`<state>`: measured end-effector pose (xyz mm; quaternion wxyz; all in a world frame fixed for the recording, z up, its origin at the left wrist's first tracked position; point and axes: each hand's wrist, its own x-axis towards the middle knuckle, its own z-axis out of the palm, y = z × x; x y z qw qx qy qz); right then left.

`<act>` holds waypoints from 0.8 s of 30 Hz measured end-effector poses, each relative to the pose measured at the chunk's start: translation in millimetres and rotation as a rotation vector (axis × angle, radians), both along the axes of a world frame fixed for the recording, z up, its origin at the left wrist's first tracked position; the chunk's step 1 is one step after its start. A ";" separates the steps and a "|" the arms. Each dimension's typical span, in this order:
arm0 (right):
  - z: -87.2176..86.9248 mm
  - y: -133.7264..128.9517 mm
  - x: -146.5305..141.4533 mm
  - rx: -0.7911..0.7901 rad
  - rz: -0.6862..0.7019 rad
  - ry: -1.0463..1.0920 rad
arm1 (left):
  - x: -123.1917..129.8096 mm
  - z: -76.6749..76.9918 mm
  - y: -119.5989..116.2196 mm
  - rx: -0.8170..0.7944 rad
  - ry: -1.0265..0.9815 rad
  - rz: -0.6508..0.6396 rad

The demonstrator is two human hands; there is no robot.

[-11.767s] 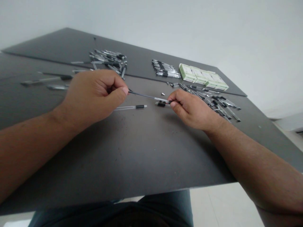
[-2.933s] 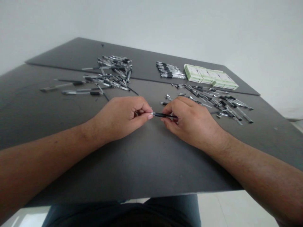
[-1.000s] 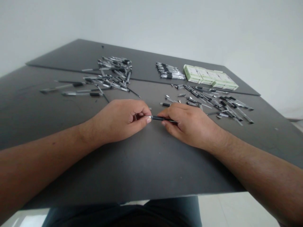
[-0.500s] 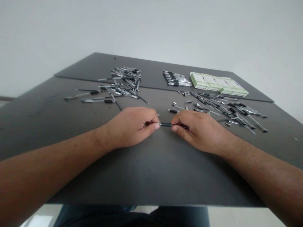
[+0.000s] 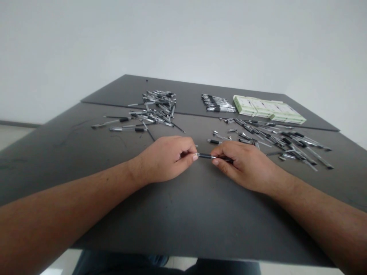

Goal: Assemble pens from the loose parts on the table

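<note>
A pen (image 5: pixel 205 156) with a black grip lies level between my two hands, just over the dark table. My left hand (image 5: pixel 174 158) pinches its left end between thumb and forefinger. The right end is gripped by my right hand (image 5: pixel 243 164), and a dark length of it shows under those fingers. The silvery tip is partly covered by my left thumb. Right behind my right hand lies another pen with a black grip (image 5: pixel 214 141).
Loose pen parts form a pile (image 5: pixel 160 110) at the back left and another (image 5: pixel 269 133) on the right. A row of pens (image 5: pixel 218 103) lies beside green and white boxes (image 5: pixel 258 107). A raised seam crosses the dark grey table (image 5: pixel 183 221).
The view has tilted and shifted a little, so everything sits slightly lower and to the right. Both hands keep their hold on the pen.
</note>
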<state>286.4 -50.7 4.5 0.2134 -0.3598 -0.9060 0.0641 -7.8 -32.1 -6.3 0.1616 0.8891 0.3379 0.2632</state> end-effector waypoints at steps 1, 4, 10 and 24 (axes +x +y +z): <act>0.2 0.0 -0.1 -0.007 -0.002 0.000 | 0.0 0.2 0.2 0.000 0.001 -0.003; 1.8 0.8 0.1 -0.046 0.027 0.005 | 0.2 1.7 0.0 0.006 0.019 -0.028; 2.4 -0.1 -0.8 -0.112 0.048 -0.009 | -0.6 2.5 -1.4 0.027 0.028 -0.063; -1.4 2.0 -3.5 -0.175 0.037 -0.048 | -2.6 2.2 1.1 -0.034 0.089 0.012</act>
